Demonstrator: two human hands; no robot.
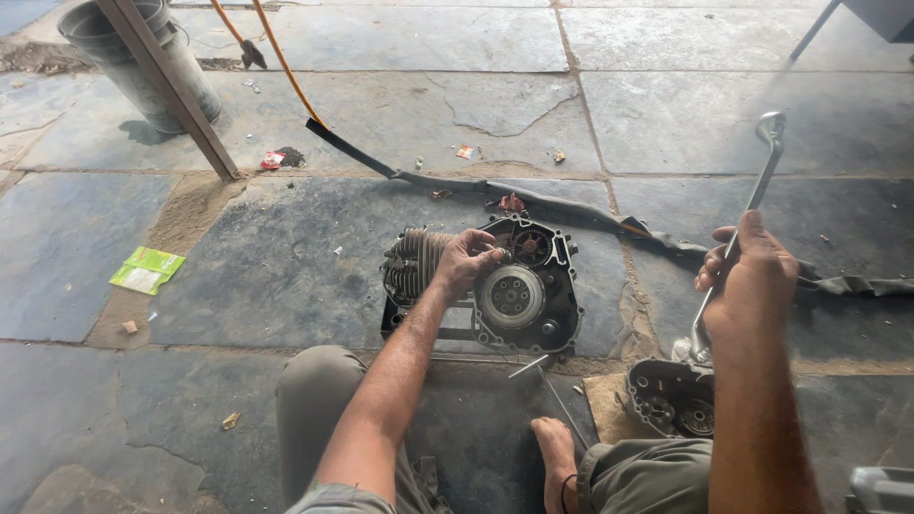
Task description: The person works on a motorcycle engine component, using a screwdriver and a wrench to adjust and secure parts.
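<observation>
Left hand (466, 259) rests fingers on open engine (495, 286) on stone floor, at top edge near clutch (511, 297); not clearly gripping anything; right hand (752, 276) closed around bent metal lever (738, 224), raised beside removed cover (671, 395); best steady engine firmly while working; bucket (143, 57) far left, contents unseen.

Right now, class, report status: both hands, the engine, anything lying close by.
Left hand resting on engine by its clutch. Right hand gripping bent metal lever, raised. Engine cover on floor below it; thin rod near foot.
</observation>
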